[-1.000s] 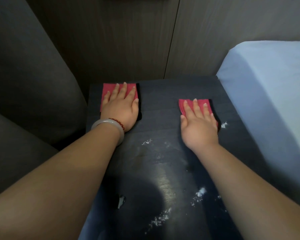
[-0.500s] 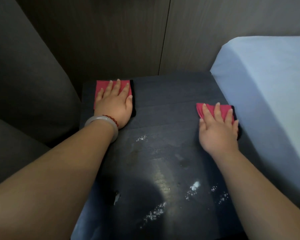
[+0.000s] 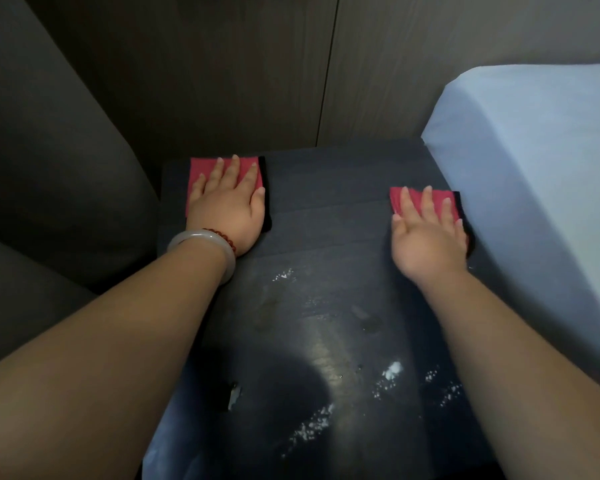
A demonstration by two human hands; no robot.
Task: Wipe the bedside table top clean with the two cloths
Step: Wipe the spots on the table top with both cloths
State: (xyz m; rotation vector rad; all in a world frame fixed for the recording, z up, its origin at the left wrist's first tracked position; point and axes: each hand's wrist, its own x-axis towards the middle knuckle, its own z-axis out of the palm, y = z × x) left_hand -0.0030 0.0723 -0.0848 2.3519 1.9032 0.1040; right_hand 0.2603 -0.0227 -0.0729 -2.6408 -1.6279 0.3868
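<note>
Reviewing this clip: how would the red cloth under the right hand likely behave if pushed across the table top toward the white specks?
The red cloth is folded flat under the right hand, so it looks thin, soft and light. With the palm pressing, it would probably slide over the dark table top, which looks smooth. Pushed by one edge alone, it would likely bunch up before reaching the white specks.

**Open middle, hemmed edges**

Between the two flat hands the bedside table top point(image 3: 326, 216) lies bare — free passage. The dark sofa arm point(image 3: 66, 188) crowds its left edge, the mattress point(image 3: 534, 188) its right (touching, apparently), and the wood-panelled wall point(image 3: 257, 81) closes the back.
</note>
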